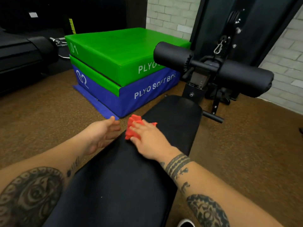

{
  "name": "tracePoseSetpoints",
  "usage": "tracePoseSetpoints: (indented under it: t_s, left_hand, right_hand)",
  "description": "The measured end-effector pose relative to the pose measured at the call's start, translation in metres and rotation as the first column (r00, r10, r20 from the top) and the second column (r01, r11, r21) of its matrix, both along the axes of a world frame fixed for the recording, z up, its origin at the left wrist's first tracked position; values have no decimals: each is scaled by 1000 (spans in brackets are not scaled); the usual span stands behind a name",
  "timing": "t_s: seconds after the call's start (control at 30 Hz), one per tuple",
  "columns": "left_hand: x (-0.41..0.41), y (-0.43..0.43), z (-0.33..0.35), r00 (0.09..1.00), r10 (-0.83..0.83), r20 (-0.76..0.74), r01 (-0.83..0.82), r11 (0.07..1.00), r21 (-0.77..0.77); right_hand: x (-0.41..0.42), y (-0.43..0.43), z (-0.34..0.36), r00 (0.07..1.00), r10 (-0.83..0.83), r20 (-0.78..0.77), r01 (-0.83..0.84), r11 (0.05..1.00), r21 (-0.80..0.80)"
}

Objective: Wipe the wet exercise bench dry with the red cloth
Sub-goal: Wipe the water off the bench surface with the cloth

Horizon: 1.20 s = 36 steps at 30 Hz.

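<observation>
Fingers [139, 127] of right hand [150, 142] flat atop red cloth [133, 120], apparently pressing bench [173, 126].

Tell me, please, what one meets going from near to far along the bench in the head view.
Bench pad → right hand → red cloth → leg roller → brick wall.

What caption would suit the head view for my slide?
Right hand presses the red cloth on the black exercise bench; left hand open beside it, plyo boxes behind.

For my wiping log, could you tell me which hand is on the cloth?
The right hand, pressing the cloth onto the bench; the left hand is open beside it, holding nothing.
</observation>
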<state>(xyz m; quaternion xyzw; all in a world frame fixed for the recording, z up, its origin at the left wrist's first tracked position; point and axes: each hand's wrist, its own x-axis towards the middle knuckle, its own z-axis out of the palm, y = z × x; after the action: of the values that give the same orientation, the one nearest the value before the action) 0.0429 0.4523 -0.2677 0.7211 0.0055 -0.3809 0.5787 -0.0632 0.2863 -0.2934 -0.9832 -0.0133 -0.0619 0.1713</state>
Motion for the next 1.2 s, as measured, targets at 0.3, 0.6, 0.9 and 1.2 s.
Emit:
tracePoseSetpoints:
  t_s: [0.3,0.6,0.9,1.2]
  left_hand:
    - [-15,-3,0,987,-8,162,12,1000,-22]
    - [-36,-41,-12,742,-313,593,163,942,294]
    - [-54,-72,6,793,-237,561,286,958,0]
    - [-42,-59,-14,627,-308,716,142,948,284]
  right_hand:
    - [-79,18,32,991,130,-40,-30,498,867]
    - [-88,-102,-15,936,-353,1,341,906,252]
    - [-132,-22,-7,986,21,164,-69,955,289]
    - [-135,-42,35,872,-489,-9,0,-19,1000]
